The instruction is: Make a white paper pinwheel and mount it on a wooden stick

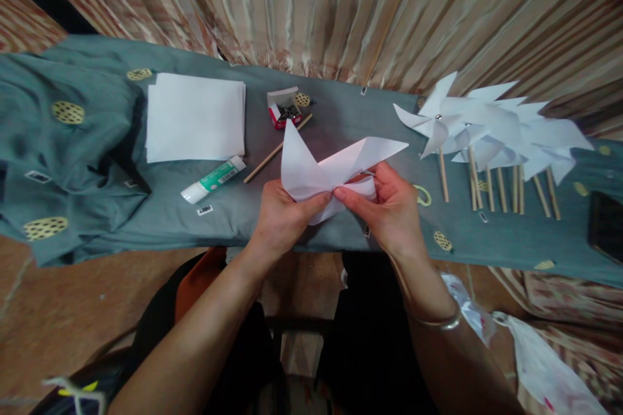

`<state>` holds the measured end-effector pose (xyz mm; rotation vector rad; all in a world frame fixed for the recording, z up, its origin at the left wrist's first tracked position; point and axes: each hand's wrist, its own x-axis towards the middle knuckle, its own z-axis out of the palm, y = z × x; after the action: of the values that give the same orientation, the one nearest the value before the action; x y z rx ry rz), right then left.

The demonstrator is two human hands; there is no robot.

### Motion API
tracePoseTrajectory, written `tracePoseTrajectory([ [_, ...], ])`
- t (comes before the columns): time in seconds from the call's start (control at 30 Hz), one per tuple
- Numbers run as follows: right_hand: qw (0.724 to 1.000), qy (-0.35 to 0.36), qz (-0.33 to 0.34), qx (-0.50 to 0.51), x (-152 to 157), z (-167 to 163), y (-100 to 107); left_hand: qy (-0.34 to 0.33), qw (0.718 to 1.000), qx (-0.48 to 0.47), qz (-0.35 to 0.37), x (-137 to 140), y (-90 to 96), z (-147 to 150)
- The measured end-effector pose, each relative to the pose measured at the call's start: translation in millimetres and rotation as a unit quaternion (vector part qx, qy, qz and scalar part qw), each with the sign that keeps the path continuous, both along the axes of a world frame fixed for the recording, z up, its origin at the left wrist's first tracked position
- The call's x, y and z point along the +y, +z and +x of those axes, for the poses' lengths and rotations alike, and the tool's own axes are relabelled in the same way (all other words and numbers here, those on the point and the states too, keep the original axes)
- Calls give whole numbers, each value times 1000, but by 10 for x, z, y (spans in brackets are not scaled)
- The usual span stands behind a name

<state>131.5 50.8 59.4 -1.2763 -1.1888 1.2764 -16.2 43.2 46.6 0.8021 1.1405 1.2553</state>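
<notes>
Both hands pinch one white paper sheet above the table's near edge: left hand (282,217) clamps the folded centre between thumb and fingers, right hand (389,207) curls a cut corner inward toward that centre. On the paper (311,172) two points stand up and out, so this pinwheel looks roughly half folded, with no pin or stick on it yet. Just behind lie one loose stick (277,150), one glue tube (214,179) and one small open box of pins (283,108). Further left sits one stack of blank sheets (195,117). Off right, finished pinwheels (491,130) lie overlapping, about seven sticks showing, exact count unclear
</notes>
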Motion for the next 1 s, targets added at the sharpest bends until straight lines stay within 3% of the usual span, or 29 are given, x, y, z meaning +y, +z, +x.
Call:
tracePoseTrajectory([
  [0.23, 999, -35, -37, 4, -3, 27, -42, -16, 1000, 11, -1, -8, -16, -13],
  [0.47, 1000, 3, -20, 4, -11, 21, 3, -5, 1000, 9, -14, -20, 12, -6],
  [0.73, 1000, -26, 6, -15, -23, 58, 19, -55, 997, -50, -22, -24, -42, 20],
  [0.83, 995, -66, 41, -68, -45, 144, 32, -87, 996, -32, -4, -37, -61, -17],
  [1.0, 966, -125, 87, -210, -120, 375, 23, -101, 992, 75, 23, -14, -35, -238],
])
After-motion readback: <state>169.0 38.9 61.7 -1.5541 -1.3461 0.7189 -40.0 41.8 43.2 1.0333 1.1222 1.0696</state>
